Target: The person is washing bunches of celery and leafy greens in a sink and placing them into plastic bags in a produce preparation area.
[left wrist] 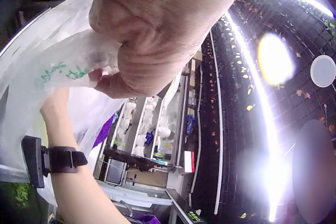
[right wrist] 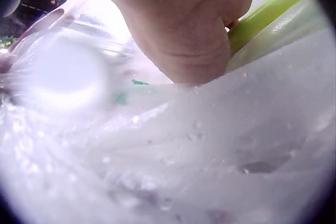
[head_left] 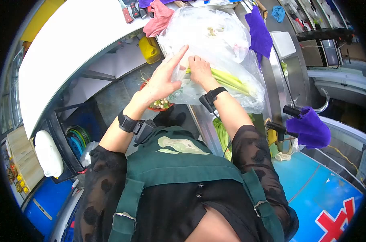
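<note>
A large clear plastic bag [head_left: 207,34] with green print lies spread over the counter. Inside its opening are long yellow-green celery stalks [head_left: 233,80]. My right hand [head_left: 201,72] reaches into the bag with curled fingers and grips the stalk ends; in the right wrist view a celery stalk [right wrist: 270,14] comes out beside the curled fingers. My left hand [head_left: 163,80] is at the bag's near left edge, index finger pointing forward. In the left wrist view the plastic gathers at the thumb and fingers of the left hand [left wrist: 152,35], which pinch the bag's edge.
A pink cloth [head_left: 159,18] and knives [head_left: 126,14] lie behind the bag on the white counter [head_left: 70,40]. Green long vegetables [head_left: 222,137] fill a metal tray below my right arm. A red basket [head_left: 161,107] stands on the floor; a purple cloth [head_left: 259,32] hangs at right.
</note>
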`<state>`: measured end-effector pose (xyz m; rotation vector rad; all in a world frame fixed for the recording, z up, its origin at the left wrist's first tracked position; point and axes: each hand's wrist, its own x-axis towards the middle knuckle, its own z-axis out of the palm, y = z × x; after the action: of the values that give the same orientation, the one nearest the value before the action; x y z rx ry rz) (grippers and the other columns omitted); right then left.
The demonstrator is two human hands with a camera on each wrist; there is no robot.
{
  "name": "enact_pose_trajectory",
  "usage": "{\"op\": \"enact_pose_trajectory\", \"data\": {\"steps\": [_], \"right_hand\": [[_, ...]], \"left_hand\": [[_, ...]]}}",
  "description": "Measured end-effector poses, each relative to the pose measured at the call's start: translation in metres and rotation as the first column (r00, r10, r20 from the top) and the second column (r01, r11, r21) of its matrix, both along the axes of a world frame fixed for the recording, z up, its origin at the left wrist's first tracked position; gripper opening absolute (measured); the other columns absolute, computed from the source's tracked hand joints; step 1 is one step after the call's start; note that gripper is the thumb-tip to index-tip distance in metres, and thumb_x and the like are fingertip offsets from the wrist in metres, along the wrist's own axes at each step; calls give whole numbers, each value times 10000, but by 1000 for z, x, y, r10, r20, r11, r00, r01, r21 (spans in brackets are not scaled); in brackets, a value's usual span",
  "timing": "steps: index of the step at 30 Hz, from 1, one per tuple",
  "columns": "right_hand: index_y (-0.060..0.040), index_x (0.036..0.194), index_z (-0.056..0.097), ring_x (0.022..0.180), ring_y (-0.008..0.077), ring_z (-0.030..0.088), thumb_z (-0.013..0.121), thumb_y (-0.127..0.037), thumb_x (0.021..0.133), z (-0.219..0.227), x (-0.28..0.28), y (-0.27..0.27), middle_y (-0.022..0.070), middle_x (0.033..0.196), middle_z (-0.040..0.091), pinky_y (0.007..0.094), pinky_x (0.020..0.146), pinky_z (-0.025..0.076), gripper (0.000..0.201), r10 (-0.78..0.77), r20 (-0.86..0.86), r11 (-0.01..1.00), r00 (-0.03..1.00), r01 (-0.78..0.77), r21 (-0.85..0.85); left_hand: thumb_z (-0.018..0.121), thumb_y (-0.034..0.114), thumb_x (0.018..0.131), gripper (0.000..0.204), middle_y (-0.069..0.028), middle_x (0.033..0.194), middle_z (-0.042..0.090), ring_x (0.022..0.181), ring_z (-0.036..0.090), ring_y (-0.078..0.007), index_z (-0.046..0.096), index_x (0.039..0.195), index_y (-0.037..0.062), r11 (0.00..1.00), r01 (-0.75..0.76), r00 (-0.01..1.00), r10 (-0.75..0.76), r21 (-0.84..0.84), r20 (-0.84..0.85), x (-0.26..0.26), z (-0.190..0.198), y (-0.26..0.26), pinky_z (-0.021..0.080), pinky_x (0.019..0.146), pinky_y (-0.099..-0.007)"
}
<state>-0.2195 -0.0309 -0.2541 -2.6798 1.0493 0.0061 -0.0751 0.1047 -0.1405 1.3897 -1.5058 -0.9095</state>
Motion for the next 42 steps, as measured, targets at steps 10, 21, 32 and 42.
{"op": "enact_pose_trajectory", "data": {"steps": [10,21,32,42], "right_hand": [[-50,1102,523,1056,385,544,554,7,746,69,-47,4,186,1100,569,447,873,450,362,71,212,954,975,-128,272],[-48,1245,509,1162,323,506,719,-140,743,9,-50,17,138,1189,571,433,960,418,552,117,208,991,971,-100,-93],[-40,991,676,774,144,661,693,-195,814,14,-323,134,95,867,704,289,698,522,236,-812,185,480,554,453,751],[-20,1149,611,1062,294,586,681,-422,787,-133,-399,200,171,1144,620,375,897,468,545,-696,-316,299,645,660,690]], "left_hand": [[738,65,684,985,-237,1442,354,965,618,-302,217,1499,246,967,-236,925,254,-94,283,22,10,4,468,943,-404],[630,-55,686,959,-164,1515,282,1364,330,-345,181,1510,147,970,-233,930,241,-63,276,20,-6,6,494,930,-349],[676,-109,690,904,-125,1521,256,1328,375,-248,277,1476,89,990,-7,999,13,-143,41,11,19,19,459,1005,-380],[668,-83,754,814,-135,1475,314,1338,339,-243,308,1464,87,996,-60,992,53,65,117,0,15,1,341,1095,-414]]}}
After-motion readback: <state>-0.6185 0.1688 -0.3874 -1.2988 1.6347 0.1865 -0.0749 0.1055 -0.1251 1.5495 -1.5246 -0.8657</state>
